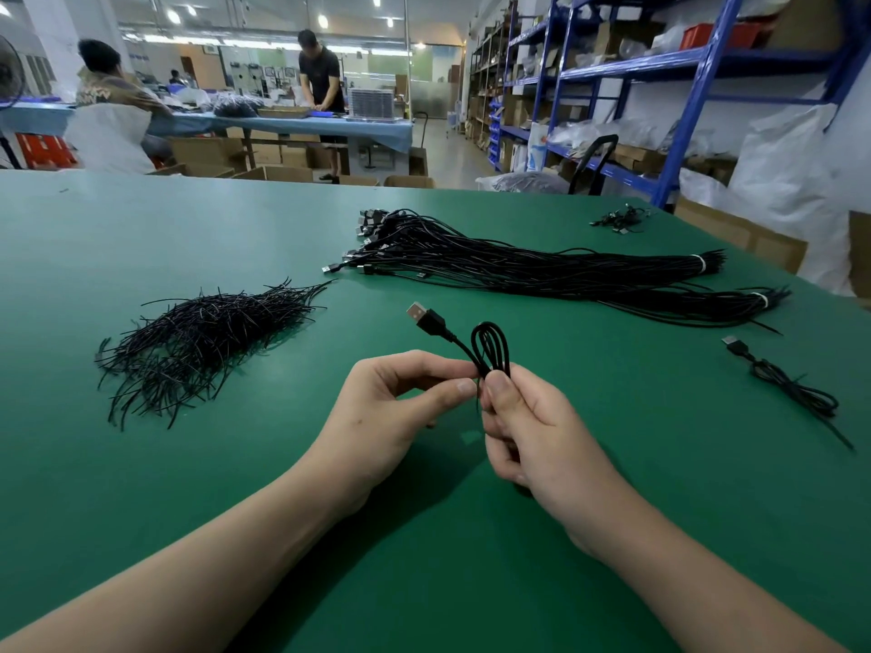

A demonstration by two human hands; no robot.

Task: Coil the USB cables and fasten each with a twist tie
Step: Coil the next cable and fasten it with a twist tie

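Observation:
A coiled black USB cable (492, 344) stands up between my hands, its plug (425, 316) pointing up and left. My right hand (532, 431) grips the coil around its middle. My left hand (391, 407) pinches a thin black twist tie (478, 400) at the coil's waist, thumb and forefinger touching it. A loose pile of black twist ties (198, 341) lies to the left on the green table (235, 464). Two long bundles of uncoiled USB cables (518, 266) lie beyond my hands.
One coiled cable (787, 384) lies at the right near the table edge. A small clump of cables (622, 221) sits at the far right corner. Beyond the table stand blue shelves, cardboard boxes, white sacks and two people at another bench.

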